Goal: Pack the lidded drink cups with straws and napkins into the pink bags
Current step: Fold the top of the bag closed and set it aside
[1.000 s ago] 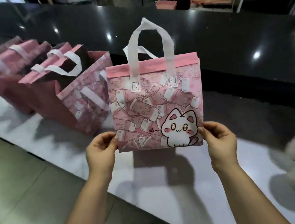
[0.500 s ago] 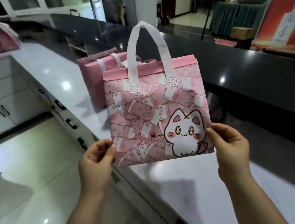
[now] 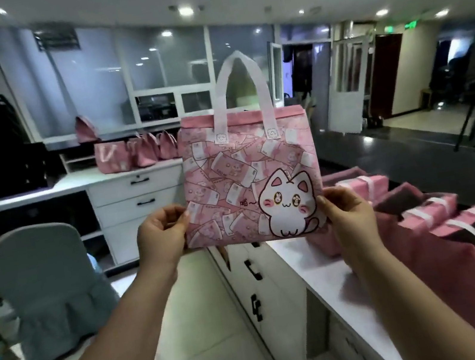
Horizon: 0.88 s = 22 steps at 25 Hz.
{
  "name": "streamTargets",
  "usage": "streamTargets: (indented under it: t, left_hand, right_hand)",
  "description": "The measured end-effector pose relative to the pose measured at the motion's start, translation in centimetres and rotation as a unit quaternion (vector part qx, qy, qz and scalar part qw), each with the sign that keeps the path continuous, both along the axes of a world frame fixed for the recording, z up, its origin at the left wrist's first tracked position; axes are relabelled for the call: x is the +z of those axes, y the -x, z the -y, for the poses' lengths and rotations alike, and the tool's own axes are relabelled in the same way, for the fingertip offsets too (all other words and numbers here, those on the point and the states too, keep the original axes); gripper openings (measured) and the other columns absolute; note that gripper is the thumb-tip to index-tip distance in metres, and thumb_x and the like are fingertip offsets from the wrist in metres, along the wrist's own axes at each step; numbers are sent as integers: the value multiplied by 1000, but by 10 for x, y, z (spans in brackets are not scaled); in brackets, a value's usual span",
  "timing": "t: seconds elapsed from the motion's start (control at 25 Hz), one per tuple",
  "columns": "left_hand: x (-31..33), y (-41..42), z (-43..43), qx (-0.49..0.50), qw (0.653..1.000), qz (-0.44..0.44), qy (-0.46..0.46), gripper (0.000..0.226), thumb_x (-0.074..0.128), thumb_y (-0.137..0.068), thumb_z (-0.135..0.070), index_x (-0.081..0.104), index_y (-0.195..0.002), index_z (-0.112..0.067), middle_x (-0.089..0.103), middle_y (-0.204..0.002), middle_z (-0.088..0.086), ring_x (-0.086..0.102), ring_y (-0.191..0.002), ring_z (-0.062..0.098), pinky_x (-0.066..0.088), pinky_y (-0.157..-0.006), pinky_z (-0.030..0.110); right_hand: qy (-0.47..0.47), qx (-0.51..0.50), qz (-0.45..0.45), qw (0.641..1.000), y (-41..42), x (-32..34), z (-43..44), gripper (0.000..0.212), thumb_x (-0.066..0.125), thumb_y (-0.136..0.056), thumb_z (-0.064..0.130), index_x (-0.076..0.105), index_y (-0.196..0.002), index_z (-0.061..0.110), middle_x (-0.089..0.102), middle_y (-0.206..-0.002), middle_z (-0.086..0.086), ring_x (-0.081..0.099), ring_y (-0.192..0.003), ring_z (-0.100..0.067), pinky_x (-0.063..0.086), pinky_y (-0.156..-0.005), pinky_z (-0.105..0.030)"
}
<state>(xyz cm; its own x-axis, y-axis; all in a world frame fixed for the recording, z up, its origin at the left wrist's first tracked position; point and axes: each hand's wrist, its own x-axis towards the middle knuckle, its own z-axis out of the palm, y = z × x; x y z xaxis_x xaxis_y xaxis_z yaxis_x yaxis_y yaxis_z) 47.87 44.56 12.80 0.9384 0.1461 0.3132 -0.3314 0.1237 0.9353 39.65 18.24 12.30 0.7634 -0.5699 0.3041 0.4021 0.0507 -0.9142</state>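
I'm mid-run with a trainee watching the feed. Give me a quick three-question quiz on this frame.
1. True or false: the left hand and the right hand each pinch a lower corner of the pink cat bag, holding it upright in the air.
2. Where do the other pink bags nearest the person stand? A) on the white counter at the right; B) on the grey chair; C) on the floor.
3. Which way do the held bag's white handles point?
Key: 1 true; 2 A; 3 up.
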Motion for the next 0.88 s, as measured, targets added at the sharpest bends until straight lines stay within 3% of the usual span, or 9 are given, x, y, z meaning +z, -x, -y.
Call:
streamTargets:
  t: [0.16, 0.24, 0.48, 0.68, 0.88]
  left_hand:
    - [41, -77, -65, 44, 999, 7, 10, 16, 68, -86, -4, 64, -77, -17, 65, -75, 0, 61, -66, 13, 53, -61, 23]
    - [51, -112, -90, 66, 998, -10, 9, 15, 65, -88, -3, 64, -80, -16, 66, -79, 2, 62, -75, 20, 54, -71, 30]
    - [76, -205, -137, 128, 990, -6, 51, 18, 62, -90, -3, 63, -82, -19, 64, -83, 5, 60, -82, 25, 52, -78, 37]
    - [99, -294, -147, 141, 989, 38, 10, 6, 64, -90, -7, 64, -90, -13, 66, -86, 3, 62, -82, 22, 51, -64, 27]
    - [134, -401, -137, 154, 987, 52, -12, 12, 62, -90, -4, 61, -85, -14, 62, -80, 1, 60, -71, 15, 49, -51, 19]
  right_hand:
    - [73, 72, -19, 995, -91, 59, -53, 8, 60, -89, -1, 63, -91, 6, 67, -84, -8, 64, -75, -18, 57, -62, -22]
    - [94, 87, -25, 991, -134, 81, -75, 7, 60, -89, 0, 64, -93, 5, 68, -87, -10, 65, -78, -19, 59, -68, -27]
    - [74, 182, -21, 980, -265, 115, -115, 11, 61, -88, 1, 64, -99, -1, 68, -98, -20, 67, -89, -32, 58, -79, -43]
    - [66, 229, -8, 971, -377, 121, -119, 13, 59, -89, -2, 61, -102, -5, 67, -97, -19, 66, -89, -32, 59, -71, -36]
    - [56, 239, 18, 969, -513, 138, -113, 12, 58, -89, -3, 59, -101, -5, 65, -92, -19, 64, -84, -31, 56, -76, -42]
